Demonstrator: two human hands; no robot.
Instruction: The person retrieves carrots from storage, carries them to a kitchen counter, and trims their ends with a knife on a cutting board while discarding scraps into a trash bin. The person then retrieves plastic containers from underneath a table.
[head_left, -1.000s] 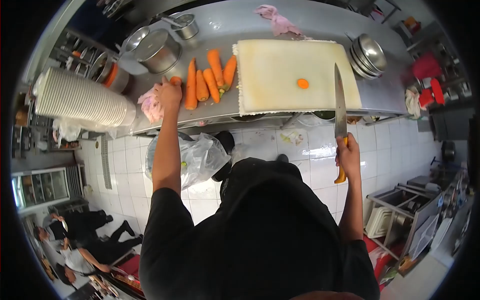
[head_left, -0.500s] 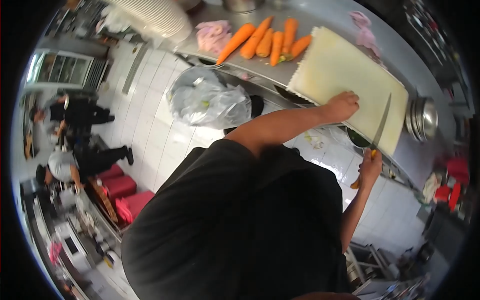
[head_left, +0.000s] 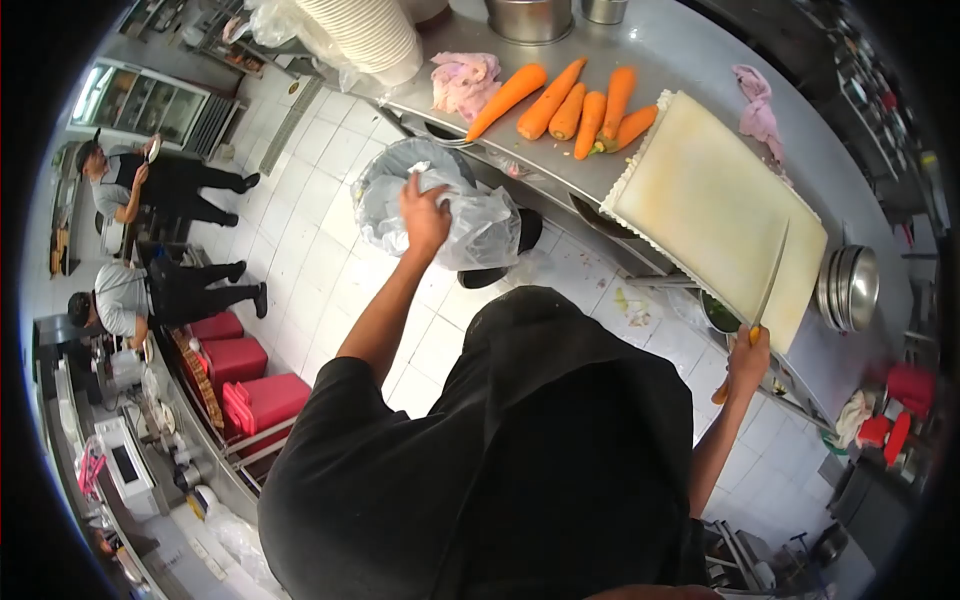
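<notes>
My left hand [head_left: 425, 215] is over the plastic-lined bin [head_left: 480, 232] beside the counter, its fingers apart and nothing visible in them. My right hand [head_left: 748, 360] is closed around the yellow handle of a long knife [head_left: 774, 268]. The blade points away from me across the right part of a pale cutting board [head_left: 715, 190]. No food shows on the board. Several orange carrots [head_left: 546, 105] lie in a row on the steel counter, left of the board.
Pink cloths [head_left: 466, 84] [head_left: 757, 108] lie on the counter, with stacked metal bowls [head_left: 848, 288] right of the board. Stacked white containers [head_left: 365, 35] stand at the counter's left end. Scraps [head_left: 634, 305] litter the tiled floor. Two people stand at the far left near red bins [head_left: 262, 402].
My left hand has moved left from the cutting board to above the bin, and its fingers have spread. My right hand still holds the knife over the board. The view has shifted slightly.
</notes>
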